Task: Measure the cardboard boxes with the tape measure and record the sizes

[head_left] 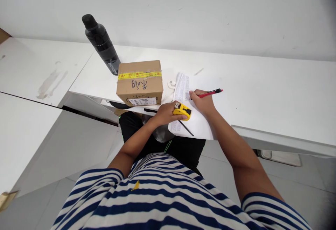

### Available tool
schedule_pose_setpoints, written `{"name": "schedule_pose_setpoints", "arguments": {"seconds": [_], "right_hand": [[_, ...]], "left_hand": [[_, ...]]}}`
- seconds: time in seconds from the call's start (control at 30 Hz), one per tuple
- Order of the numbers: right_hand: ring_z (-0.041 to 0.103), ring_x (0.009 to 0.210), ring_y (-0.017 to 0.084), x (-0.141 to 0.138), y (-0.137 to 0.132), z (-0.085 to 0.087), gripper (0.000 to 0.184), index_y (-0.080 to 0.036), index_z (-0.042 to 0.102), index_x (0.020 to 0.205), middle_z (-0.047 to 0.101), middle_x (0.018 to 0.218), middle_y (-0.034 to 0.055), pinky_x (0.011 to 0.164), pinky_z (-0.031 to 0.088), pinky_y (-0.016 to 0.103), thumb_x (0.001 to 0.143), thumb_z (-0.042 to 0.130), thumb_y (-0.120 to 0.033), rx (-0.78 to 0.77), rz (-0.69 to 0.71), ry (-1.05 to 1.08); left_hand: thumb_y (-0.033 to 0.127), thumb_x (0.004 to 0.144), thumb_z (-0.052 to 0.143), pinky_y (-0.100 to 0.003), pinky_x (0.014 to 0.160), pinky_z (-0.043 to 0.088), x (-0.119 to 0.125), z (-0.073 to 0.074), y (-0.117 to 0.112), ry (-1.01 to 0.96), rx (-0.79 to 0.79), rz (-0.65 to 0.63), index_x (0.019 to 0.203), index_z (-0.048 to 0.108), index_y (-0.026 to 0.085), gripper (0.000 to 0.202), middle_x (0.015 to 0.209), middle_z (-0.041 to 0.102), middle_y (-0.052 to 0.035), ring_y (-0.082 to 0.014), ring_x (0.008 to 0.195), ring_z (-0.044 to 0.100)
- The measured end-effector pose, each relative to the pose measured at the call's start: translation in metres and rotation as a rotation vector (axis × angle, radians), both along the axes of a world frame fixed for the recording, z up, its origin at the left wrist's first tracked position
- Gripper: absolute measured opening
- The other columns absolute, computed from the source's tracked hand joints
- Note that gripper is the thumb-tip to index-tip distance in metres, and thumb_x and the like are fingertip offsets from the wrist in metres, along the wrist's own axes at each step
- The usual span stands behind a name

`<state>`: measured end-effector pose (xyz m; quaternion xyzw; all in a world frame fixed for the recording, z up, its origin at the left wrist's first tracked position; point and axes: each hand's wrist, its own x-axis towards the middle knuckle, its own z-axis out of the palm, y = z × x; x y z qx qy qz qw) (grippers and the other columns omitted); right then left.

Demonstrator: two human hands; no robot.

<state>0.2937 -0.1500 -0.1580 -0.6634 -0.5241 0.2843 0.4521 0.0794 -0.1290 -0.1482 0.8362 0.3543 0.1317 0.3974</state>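
Observation:
My left hand (166,113) is closed around a yellow tape measure (183,111) with a black clip, above the lower left of the paper. In my right hand (204,103) is a red and black pen (210,93), slanting up to the right, its lower end by the sheet and partly hidden by my fingers. Beneath both hands lies white paper (202,126) with dense writing on its left part. A thin black strip (186,128) rests across the paper's lower edge. To the left stands a taped cardboard box (140,83) with handwriting and a label.
A tall black bottle (102,44) stands behind the box, near the wall. A small white coiled item (171,84) lies between the box and the paper. The white desk (275,93) runs along the wall, with another white table surface (23,125) at the left.

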Motion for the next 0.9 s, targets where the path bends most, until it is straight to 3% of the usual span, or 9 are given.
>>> {"name": "schedule_pose_setpoints", "arguments": {"seconds": [0.27, 0.37, 0.47, 0.53, 0.6, 0.67, 0.73, 0.8, 0.9], "right_hand": [[0.058, 0.07, 0.02, -0.002, 0.001, 0.003, 0.046, -0.024, 0.057, 0.064, 0.062, 0.067, 0.0021, 0.067, 0.047, 0.034, 0.087, 0.061, -0.064, 0.022, -0.118, -0.054], [0.063, 0.078, 0.021, 0.0, 0.004, -0.002, 0.038, -0.024, 0.066, 0.082, 0.068, 0.079, 0.0033, 0.075, 0.051, 0.035, 0.088, 0.061, -0.061, 0.083, -0.237, -0.141], [0.066, 0.094, 0.026, 0.005, 0.009, -0.007, 0.035, -0.022, 0.068, 0.11, 0.071, 0.105, 0.0102, 0.088, 0.053, 0.04, 0.093, 0.054, -0.049, 0.136, -0.316, -0.314], [0.066, 0.104, 0.03, 0.01, 0.014, -0.008, 0.042, -0.019, 0.064, 0.126, 0.067, 0.124, 0.0164, 0.093, 0.053, 0.046, 0.092, 0.051, -0.039, 0.031, -0.323, -0.385], [0.067, 0.101, 0.033, 0.014, 0.016, -0.005, 0.056, -0.016, 0.055, 0.141, 0.065, 0.127, 0.0196, 0.092, 0.053, 0.05, 0.089, 0.053, -0.035, -0.104, -0.31, -0.399], [0.067, 0.089, 0.029, 0.014, 0.011, 0.005, 0.072, -0.015, 0.04, 0.155, 0.069, 0.118, 0.017, 0.086, 0.056, 0.05, 0.088, 0.056, -0.037, -0.132, -0.242, -0.354], [0.065, 0.076, 0.023, 0.005, -0.003, 0.019, 0.079, -0.019, 0.03, 0.16, 0.071, 0.108, 0.0105, 0.079, 0.058, 0.044, 0.09, 0.058, -0.045, -0.026, -0.106, -0.224], [0.065, 0.073, 0.02, -0.01, -0.026, 0.037, 0.069, -0.028, 0.04, 0.154, 0.072, 0.105, 0.0059, 0.076, 0.058, 0.04, 0.093, 0.058, -0.055, 0.096, 0.093, -0.022], [0.069, 0.081, 0.021, -0.038, -0.062, 0.061, 0.049, -0.033, 0.062, 0.134, 0.074, 0.101, 0.0047, 0.08, 0.058, 0.04, 0.096, 0.055, -0.063, 0.105, 0.426, 0.155]], "left_hand": [[0.072, 0.078, 0.072, -0.038, 0.093, 0.053, 0.0, 0.001, 0.002, 0.011, 0.039, -0.05, 0.124, 0.062, 0.02, 0.07, 0.116, 0.076, -0.0074, -0.0288, 0.11, 0.072], [0.072, 0.079, 0.071, -0.039, 0.094, 0.053, 0.0, 0.0, 0.002, 0.001, 0.063, -0.055, 0.124, 0.062, 0.019, 0.07, 0.118, 0.075, -0.0091, -0.0287, 0.111, 0.071], [0.071, 0.081, 0.069, -0.039, 0.092, 0.054, 0.001, -0.006, 0.0, 0.006, 0.064, -0.026, 0.122, 0.063, 0.017, 0.068, 0.114, 0.076, -0.0095, -0.0283, 0.107, 0.072], [0.069, 0.079, 0.072, -0.038, 0.091, 0.055, 0.001, -0.008, -0.001, -0.009, 0.065, 0.004, 0.121, 0.064, 0.018, 0.067, 0.111, 0.077, -0.0081, -0.0272, 0.104, 0.073], [0.066, 0.075, 0.078, -0.037, 0.091, 0.056, -0.001, -0.006, -0.002, -0.078, 0.079, 0.021, 0.12, 0.064, 0.02, 0.066, 0.112, 0.077, -0.0071, -0.0258, 0.104, 0.073], [0.064, 0.071, 0.083, -0.039, 0.094, 0.056, -0.01, 0.004, -0.003, -0.189, 0.144, -0.03, 0.114, 0.066, 0.022, 0.063, 0.114, 0.077, -0.0078, -0.0257, 0.107, 0.074], [0.064, 0.073, 0.081, -0.041, 0.099, 0.055, -0.024, 0.02, -0.006, -0.29, 0.263, -0.135, 0.103, 0.068, 0.024, 0.052, 0.115, 0.078, -0.0088, -0.0261, 0.112, 0.073], [0.065, 0.081, 0.073, -0.044, 0.103, 0.054, -0.044, 0.038, -0.01, -0.34, 0.375, -0.221, 0.093, 0.067, 0.027, 0.04, 0.115, 0.079, -0.0071, -0.0247, 0.117, 0.072], [0.062, 0.088, 0.065, -0.046, 0.105, 0.053, -0.07, 0.06, -0.014, -0.374, 0.459, -0.253, 0.082, 0.062, 0.029, 0.034, 0.109, 0.081, -0.0027, -0.021, 0.117, 0.072]]}}
